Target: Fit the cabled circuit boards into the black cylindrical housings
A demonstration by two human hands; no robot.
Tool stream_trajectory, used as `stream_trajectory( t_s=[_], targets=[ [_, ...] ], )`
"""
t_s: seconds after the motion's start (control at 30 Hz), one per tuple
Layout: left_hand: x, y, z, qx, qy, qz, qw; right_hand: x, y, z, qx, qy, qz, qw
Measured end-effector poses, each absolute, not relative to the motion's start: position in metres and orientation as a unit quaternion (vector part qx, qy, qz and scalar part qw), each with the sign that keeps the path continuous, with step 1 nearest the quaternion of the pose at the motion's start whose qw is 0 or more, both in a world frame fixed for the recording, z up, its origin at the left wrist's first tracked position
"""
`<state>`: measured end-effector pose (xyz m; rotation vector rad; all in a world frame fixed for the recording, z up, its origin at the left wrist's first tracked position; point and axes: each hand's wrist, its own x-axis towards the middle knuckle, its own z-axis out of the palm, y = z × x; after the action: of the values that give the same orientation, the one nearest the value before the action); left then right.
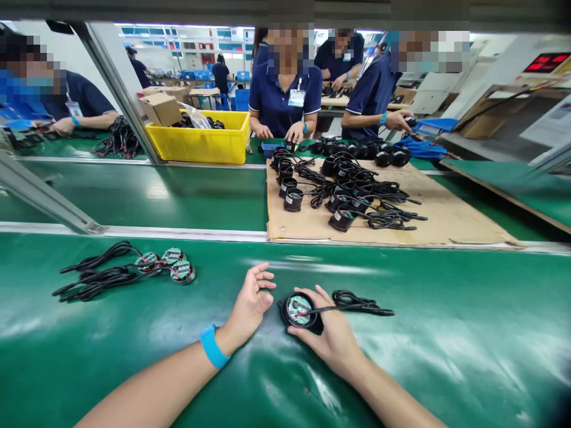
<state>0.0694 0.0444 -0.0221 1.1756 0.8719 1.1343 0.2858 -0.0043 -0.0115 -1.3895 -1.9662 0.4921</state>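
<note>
My right hand [328,330] is wrapped round a black round motor housing [285,312], its open top facing up. Inside the housing sits a green circuit board [300,308] with red wires. A black cable [359,302] runs from it over my fingers and lies coiled on the green mat to the right. My left hand [254,300], with a blue band on its wrist, hovers just left of the housing, fingers apart and holding nothing. Farther left lie several round motor parts [182,271] with green boards and coiled black cables [100,282].
Beyond the bench edge, a cardboard sheet [307,229] bears several black housings [342,218] with cables. A yellow bin [200,139] stands at the back left. A metal frame post [49,193] rises at the left. Several co-workers [285,98] work across the bench.
</note>
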Motion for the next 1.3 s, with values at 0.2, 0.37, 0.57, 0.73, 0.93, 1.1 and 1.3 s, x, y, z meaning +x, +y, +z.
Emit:
stream_trajectory(
  t_s=[0.2, 0.37, 0.57, 0.73, 0.93, 1.1, 1.3],
  targets=[
    [0.068, 0.046, -0.023, 0.521, 0.377, 0.480, 0.597, 0.284, 0.000, -0.012, -0.520, -0.757, 0.179, 0.352],
    [0.070, 0.044, -0.018, 0.508, 0.400, 0.472, 0.600, 0.283, 0.000, -0.011, -0.539, -0.732, 0.150, 0.390],
    [0.072, 0.042, -0.004, 0.475, 0.435, 0.479, 0.597, 0.280, 0.000, -0.010, -0.528, -0.761, 0.202, 0.318],
    [0.072, 0.043, -0.003, 0.460, 0.443, 0.474, 0.606, 0.279, -0.004, -0.008, -0.528, -0.749, 0.194, 0.350],
    [0.072, 0.043, -0.003, 0.459, 0.449, 0.467, 0.608, 0.277, -0.004, -0.011, -0.537, -0.739, 0.183, 0.363],
    [0.073, 0.043, -0.003, 0.463, 0.448, 0.468, 0.605, 0.276, -0.003, -0.012, -0.531, -0.760, 0.204, 0.314],
    [0.074, 0.044, -0.004, 0.482, 0.442, 0.461, 0.599, 0.277, -0.001, -0.014, -0.524, -0.746, 0.178, 0.372]
  ],
)
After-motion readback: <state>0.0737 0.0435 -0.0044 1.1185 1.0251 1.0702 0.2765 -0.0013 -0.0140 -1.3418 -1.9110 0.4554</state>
